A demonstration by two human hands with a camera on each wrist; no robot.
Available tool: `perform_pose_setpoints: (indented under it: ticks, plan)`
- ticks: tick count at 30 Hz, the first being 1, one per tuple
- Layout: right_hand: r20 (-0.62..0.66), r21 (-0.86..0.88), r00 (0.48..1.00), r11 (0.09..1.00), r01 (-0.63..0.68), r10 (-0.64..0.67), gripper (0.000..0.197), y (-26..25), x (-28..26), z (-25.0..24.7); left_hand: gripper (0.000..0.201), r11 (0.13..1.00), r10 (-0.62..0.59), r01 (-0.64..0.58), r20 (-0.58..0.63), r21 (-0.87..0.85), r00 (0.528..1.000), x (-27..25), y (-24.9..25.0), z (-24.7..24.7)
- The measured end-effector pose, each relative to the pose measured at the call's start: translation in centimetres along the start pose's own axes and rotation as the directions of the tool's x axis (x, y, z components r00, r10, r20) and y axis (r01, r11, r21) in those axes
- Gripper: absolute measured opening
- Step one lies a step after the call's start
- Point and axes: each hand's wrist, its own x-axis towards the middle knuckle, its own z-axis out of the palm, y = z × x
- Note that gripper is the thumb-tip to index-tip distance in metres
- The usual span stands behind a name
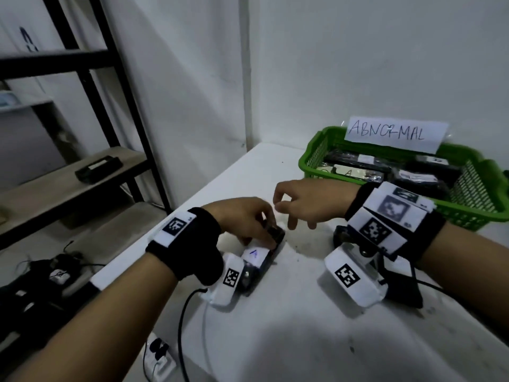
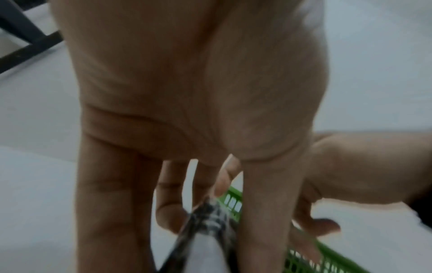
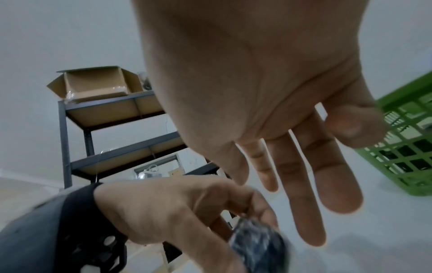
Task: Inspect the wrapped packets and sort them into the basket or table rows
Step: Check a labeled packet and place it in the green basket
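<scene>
A black wrapped packet (image 1: pixel 264 260) with a white label lies low over the white table (image 1: pixel 303 340). My left hand (image 1: pixel 264 230) grips its far end from above, fingers curled round the packet (image 2: pixel 205 219). Just beyond it hovers my right hand (image 1: pixel 286 213), its fingers (image 3: pixel 304 175) loose and straight, holding nothing. In the right wrist view the left hand (image 3: pixel 175 212) shows with the packet's shiny end (image 3: pixel 257 245). A green basket (image 1: pixel 311 158) labelled ABNORMAL stands at the back right with several black packets inside. Whether the held packet touches the table is hidden.
A black shelf rack (image 1: pixel 115 125) stands left of the table, with a dark packet (image 1: pixel 97 168) on one shelf and an open cardboard box (image 3: pixel 98 85) on top. A power strip (image 1: pixel 158 357) and cables hang at the table's near left edge. White walls close the back.
</scene>
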Motion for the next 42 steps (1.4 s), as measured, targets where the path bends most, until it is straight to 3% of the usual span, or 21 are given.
perform_pose_setpoints:
  ticks: [4, 8, 11, 15, 17, 20, 25, 30, 38, 42]
  plan:
    - [-0.107, 0.184, 0.994, 0.983, -0.014, 0.034, 0.037, 1.3, -1.6, -0.7, 0.027, 0.896, 0.061, -0.172, -0.269, -0.409, 0.961, -0.3, 0.6, -1.6]
    - [-0.350, 0.444, 0.934, 0.891, 0.095, 0.075, 0.033, 4.1, -4.0, -1.5, 0.027, 0.639, 0.048, -0.415, -0.506, -0.647, 0.861, 0.6, 2.6, -2.1]
    - [-0.488, 0.695, 0.843, 0.685, 0.218, 0.226, 0.024, 6.7, -5.9, -1.8, 0.037, 0.540, 0.108, -0.478, -0.506, -0.692, 0.856, 2.2, 5.7, -1.2]
    - [-0.554, 0.831, 0.713, 0.340, 0.440, 0.430, 0.008, 9.6, -8.8, -2.3, 0.030, 0.592, 0.316, -0.539, -0.443, -0.599, 0.839, 4.7, 11.4, 0.2]
    - [-0.597, 0.799, 0.645, 0.283, 0.530, 0.478, 0.004, 10.7, -10.2, -2.4, 0.028, 0.608, 0.380, -0.572, -0.432, -0.550, 0.818, 5.4, 13.8, 0.8]
    - [-0.663, 0.739, 0.558, 0.316, 0.595, 0.500, 0.013, 12.6, -12.1, -2.5, 0.026, 0.624, 0.447, -0.605, -0.410, -0.494, 0.795, 6.7, 16.7, 1.8]
    - [-0.718, 0.692, 0.472, 0.451, 0.563, 0.512, 0.019, 14.5, -14.5, -2.9, 0.026, 0.605, 0.538, -0.661, -0.384, -0.444, 0.751, 7.6, 18.8, 3.8]
    - [-0.752, 0.656, 0.416, 0.521, 0.546, 0.511, 0.027, 15.0, -15.5, -3.0, 0.023, 0.549, 0.544, -0.668, -0.393, -0.502, 0.742, 7.6, 19.5, 4.3]
    - [-0.805, 0.587, 0.425, 0.660, 0.468, 0.415, 0.023, 14.1, -14.9, -2.9, 0.032, 0.550, 0.522, -0.655, -0.399, -0.518, 0.754, 7.0, 18.2, 3.7]
    - [-0.816, 0.571, 0.433, 0.655, 0.495, 0.384, 0.029, 14.1, -15.1, -2.9, 0.033, 0.513, 0.545, -0.701, -0.443, -0.496, 0.712, 6.9, 18.4, 3.7]
